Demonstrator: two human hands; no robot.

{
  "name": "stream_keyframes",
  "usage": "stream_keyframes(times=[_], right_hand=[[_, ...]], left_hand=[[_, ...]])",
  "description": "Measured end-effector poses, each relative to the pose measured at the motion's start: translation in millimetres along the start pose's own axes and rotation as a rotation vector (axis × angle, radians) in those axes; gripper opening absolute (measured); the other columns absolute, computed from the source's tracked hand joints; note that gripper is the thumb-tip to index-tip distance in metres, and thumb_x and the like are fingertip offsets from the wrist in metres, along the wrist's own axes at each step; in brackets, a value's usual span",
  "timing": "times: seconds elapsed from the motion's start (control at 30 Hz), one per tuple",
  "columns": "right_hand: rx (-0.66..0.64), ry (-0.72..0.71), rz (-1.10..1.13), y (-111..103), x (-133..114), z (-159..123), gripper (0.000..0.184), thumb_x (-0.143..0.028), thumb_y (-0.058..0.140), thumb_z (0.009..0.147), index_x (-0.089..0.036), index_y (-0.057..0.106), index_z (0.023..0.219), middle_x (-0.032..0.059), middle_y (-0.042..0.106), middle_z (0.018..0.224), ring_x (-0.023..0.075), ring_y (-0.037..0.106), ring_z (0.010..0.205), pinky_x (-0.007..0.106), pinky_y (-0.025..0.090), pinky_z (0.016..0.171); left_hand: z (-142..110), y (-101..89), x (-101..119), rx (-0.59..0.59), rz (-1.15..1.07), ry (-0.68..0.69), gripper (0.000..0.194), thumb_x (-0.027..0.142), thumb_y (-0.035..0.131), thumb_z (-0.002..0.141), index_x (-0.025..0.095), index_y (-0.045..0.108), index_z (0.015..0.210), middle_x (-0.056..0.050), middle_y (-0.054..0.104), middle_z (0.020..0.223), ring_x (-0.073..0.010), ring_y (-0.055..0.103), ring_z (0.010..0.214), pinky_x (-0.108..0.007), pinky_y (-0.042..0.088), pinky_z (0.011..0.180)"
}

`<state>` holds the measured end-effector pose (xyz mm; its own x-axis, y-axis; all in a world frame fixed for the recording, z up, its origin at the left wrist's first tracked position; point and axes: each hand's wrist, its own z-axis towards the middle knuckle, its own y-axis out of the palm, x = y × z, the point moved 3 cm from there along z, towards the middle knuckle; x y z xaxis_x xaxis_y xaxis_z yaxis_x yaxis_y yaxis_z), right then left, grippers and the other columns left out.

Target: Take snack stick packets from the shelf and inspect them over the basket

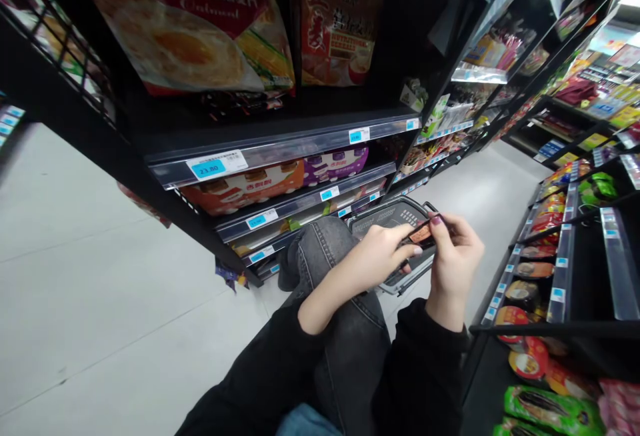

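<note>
Both of my hands are closed on a small, thin, dark-edged thing with an orange printed face (pixel 420 234); its exact kind is hard to make out. My left hand (pixel 383 253) pinches its near left end between thumb and fingers. At its upper right edge, my right hand (pixel 455 256) grips with the thumb on top. Beneath the hands a grey shopping basket (pixel 367 224) stands on the floor, partly hidden by my hands and bent knee.
Left of the basket rises a black shelf (pixel 280 146) holding an oatmeal bag (pixel 200 29), a cereal bag (pixel 340 26), and orange (pixel 250 186) and purple (pixel 337 163) multipacks. Another shelf at right carries bowls, cups and a green packet (pixel 550 409). Pale floor (pixel 125 276) extends to the left.
</note>
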<state>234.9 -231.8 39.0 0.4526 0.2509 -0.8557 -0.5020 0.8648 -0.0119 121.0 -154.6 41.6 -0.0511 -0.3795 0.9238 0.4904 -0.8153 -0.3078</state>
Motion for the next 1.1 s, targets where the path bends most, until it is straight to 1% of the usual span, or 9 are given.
stream_keyframes(times=[0.1, 0.2, 0.27, 0.47, 0.6, 0.8, 0.93, 1.03, 1.1], right_hand=[[0.199, -0.014, -0.014, -8, -1, -1, 0.022, -0.036, 0.072, 0.074, -0.014, 0.069, 0.073, 0.0026, 0.065, 0.066, 0.0119, 0.056, 0.058, 0.025, 0.045, 0.056], [0.346, -0.018, 0.029, -17, 0, 0, 0.021, -0.035, 0.074, 0.072, -0.014, 0.070, 0.074, 0.0029, 0.066, 0.069, 0.0122, 0.057, 0.062, 0.025, 0.044, 0.059], [0.381, -0.020, 0.044, -20, 2, 1, 0.020, -0.034, 0.075, 0.071, -0.014, 0.071, 0.074, 0.0032, 0.066, 0.070, 0.0128, 0.057, 0.064, 0.026, 0.045, 0.060], [0.343, -0.036, -0.044, -15, 2, 0, 0.023, -0.037, 0.074, 0.071, -0.015, 0.071, 0.074, 0.0028, 0.066, 0.067, 0.0132, 0.057, 0.061, 0.027, 0.046, 0.059], [0.332, -0.048, -0.062, -11, -1, 0, 0.022, -0.037, 0.074, 0.071, -0.015, 0.071, 0.074, 0.0023, 0.066, 0.066, 0.0128, 0.057, 0.060, 0.027, 0.047, 0.059], [0.344, -0.074, -0.047, -10, -3, -1, 0.021, -0.035, 0.074, 0.072, -0.014, 0.070, 0.074, 0.0021, 0.066, 0.065, 0.0120, 0.057, 0.059, 0.026, 0.046, 0.058], [0.359, -0.077, 0.059, -14, -1, -1, 0.023, -0.037, 0.075, 0.070, -0.015, 0.069, 0.074, 0.0024, 0.066, 0.069, 0.0126, 0.059, 0.061, 0.026, 0.047, 0.058], [0.278, -0.071, 0.324, -21, 1, 1, 0.022, -0.037, 0.078, 0.067, -0.019, 0.067, 0.072, -0.0014, 0.063, 0.066, 0.0106, 0.057, 0.053, 0.022, 0.040, 0.047], [0.162, -0.094, 0.423, -25, -1, 3, 0.019, -0.036, 0.078, 0.069, -0.021, 0.067, 0.071, -0.0019, 0.062, 0.066, 0.0100, 0.057, 0.054, 0.021, 0.038, 0.046]], left_hand=[[0, 6.2, -1, -0.164, -0.094, -0.052, 0.013, 0.027, 0.053, 0.087, 0.015, 0.056, 0.092, -0.003, 0.067, 0.080, -0.0159, 0.066, 0.066, -0.023, 0.049, 0.061], [-1, 5.7, -7, -0.377, -0.187, -0.134, 0.015, 0.027, 0.057, 0.084, 0.014, 0.056, 0.092, -0.006, 0.068, 0.081, -0.0185, 0.068, 0.069, -0.025, 0.052, 0.061], [-2, -1.2, -12, -0.444, -0.197, -0.152, 0.016, 0.026, 0.058, 0.083, 0.014, 0.058, 0.092, -0.007, 0.069, 0.082, -0.0190, 0.069, 0.073, -0.025, 0.053, 0.063], [-11, -30.6, -23, -0.547, -0.268, -0.242, 0.021, 0.025, 0.064, 0.078, 0.013, 0.062, 0.096, -0.008, 0.070, 0.092, -0.0177, 0.069, 0.078, -0.025, 0.054, 0.069], [-14, -39.8, -25, -0.576, -0.314, -0.287, 0.023, 0.025, 0.064, 0.078, 0.013, 0.063, 0.098, -0.009, 0.069, 0.097, -0.0182, 0.069, 0.080, -0.025, 0.055, 0.068], [-17, -40.5, -24, -0.660, -0.405, -0.230, 0.036, 0.019, 0.069, 0.072, 0.016, 0.061, 0.107, -0.010, 0.067, 0.104, -0.0181, 0.068, 0.081, -0.028, 0.056, 0.073], [-17, -43.9, -23, -0.770, -0.452, -0.145, 0.058, 0.031, 0.078, 0.064, 0.018, 0.057, 0.117, -0.011, 0.066, 0.108, -0.0178, 0.064, 0.078, -0.027, 0.054, 0.069], [-14, -46.8, -22, -0.758, -0.350, -0.035, 0.044, 0.056, 0.059, 0.080, 0.014, 0.065, 0.093, -0.011, 0.067, 0.095, -0.0133, 0.055, 0.067, -0.025, 0.049, 0.069], [-10, -48.5, -22, -0.642, -0.269, -0.017, 0.046, 0.055, 0.045, 0.088, 0.013, 0.066, 0.088, -0.009, 0.065, 0.089, -0.0127, 0.053, 0.070, -0.025, 0.046, 0.073]])
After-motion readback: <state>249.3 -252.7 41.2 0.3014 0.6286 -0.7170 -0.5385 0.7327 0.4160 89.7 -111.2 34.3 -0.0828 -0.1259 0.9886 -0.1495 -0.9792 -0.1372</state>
